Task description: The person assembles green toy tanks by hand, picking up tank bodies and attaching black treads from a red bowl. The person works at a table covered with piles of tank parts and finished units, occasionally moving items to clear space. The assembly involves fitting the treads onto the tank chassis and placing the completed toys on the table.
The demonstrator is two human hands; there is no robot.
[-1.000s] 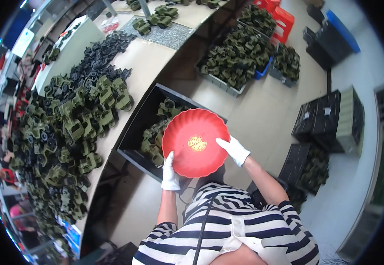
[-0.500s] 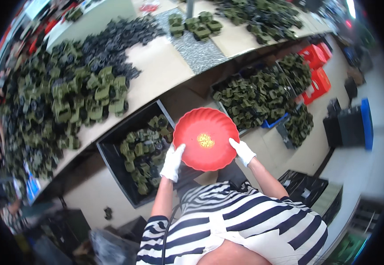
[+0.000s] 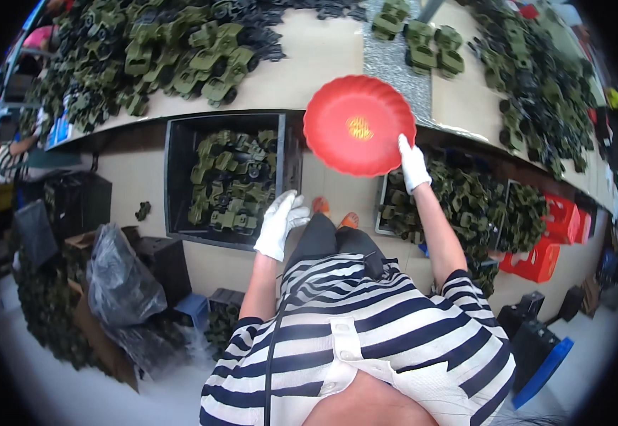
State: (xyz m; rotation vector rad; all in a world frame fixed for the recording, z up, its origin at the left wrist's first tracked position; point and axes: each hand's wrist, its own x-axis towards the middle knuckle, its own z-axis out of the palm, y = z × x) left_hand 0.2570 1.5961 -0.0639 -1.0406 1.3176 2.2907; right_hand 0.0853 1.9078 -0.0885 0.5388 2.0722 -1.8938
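Left hand (image 3: 277, 224) released, fingers loosely bent, black bin (image 3: 178, 177) of green toy vehicles (image 3: 231, 181) just left of them; right hand (image 3: 412, 165) grips red dish (image 3: 355, 128) by its right edge, dish left of fingertips, pale crate (image 3: 381, 224) lower down, probably more vehicles inside.

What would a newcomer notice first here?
Probably the bright red scalloped dish, held by its right rim in the white-gloved right hand, at upper centre. Next, the green toy vehicles, heaped on the table and gathered in the black bin left of centre. The gloved left hand is empty, near that bin.
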